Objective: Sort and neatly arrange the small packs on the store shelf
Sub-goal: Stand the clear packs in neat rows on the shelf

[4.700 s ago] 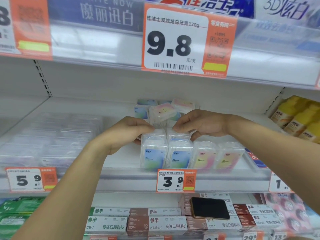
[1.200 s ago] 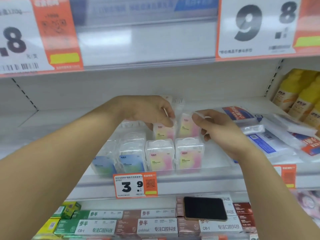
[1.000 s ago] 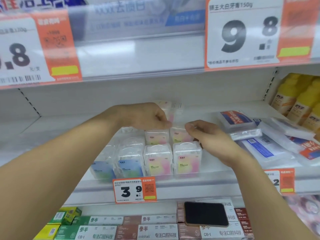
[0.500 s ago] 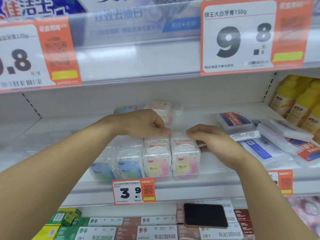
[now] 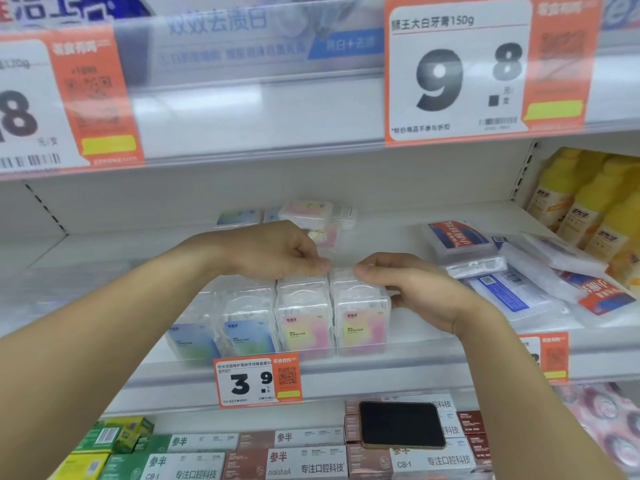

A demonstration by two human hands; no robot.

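I am facing a white store shelf [image 5: 450, 344] with a clear lip along its front edge and a perforated white back wall. Above it runs another shelf edge carrying a large orange and white price tag [image 5: 485, 71] reading 9.8. A smaller tag [image 5: 258, 381] reading 3.9 hangs on the lip just below my hands.

The small packs [image 5: 280, 323] stand upright in a row at the front of the shelf, touching side to side: two with blue labels on the left, two with pink and yellow labels on the right, more rows behind them. My left hand [image 5: 270, 251] reaches over the row, its fingers [image 5: 320, 264] curled down on the top of a pink pack in the second rank; whether they pinch it or only press I cannot tell. My right hand [image 5: 412, 289] has curled fingers [image 5: 367, 271] on the top of the rightmost pack, thumb at its side, holding it.

Further back lie loose packs [image 5: 304, 213], flat and untidy, partly hidden by my left hand. To the right sit flat clear bags [image 5: 512, 275] with blue and red labels, overlapping, and beyond them yellow bottles [image 5: 585, 209]. On the shelf beneath, boxes [image 5: 304, 459] stand in rows, with a dark phone [image 5: 401, 424] lying on top of them. My forearms cover the lower corners.
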